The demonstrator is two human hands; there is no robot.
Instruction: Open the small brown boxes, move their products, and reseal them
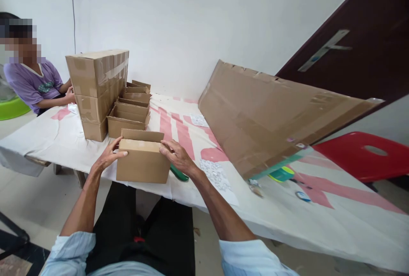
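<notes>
A small brown cardboard box (142, 164) stands at the table's front edge, its back flap raised and a front flap folded inward. My left hand (110, 155) grips its left side, thumb along the upper front edge. At the right upper corner, my right hand (177, 155) holds the box with fingers over the top and side. Whether anything lies inside the box is hidden. Just behind it sits an open cardboard box (128, 118), with more open boxes in a row further back. A green object (179, 173) shows partly beneath my right hand.
Stacked closed boxes (92, 80) stand to the left, with a person in purple (35, 82) beyond them. A large cardboard sheet (275, 114) leans at the right, near a tape roll (303, 196) and a red stool (361, 154). A paper with small pieces (215, 176) lies on the cloth.
</notes>
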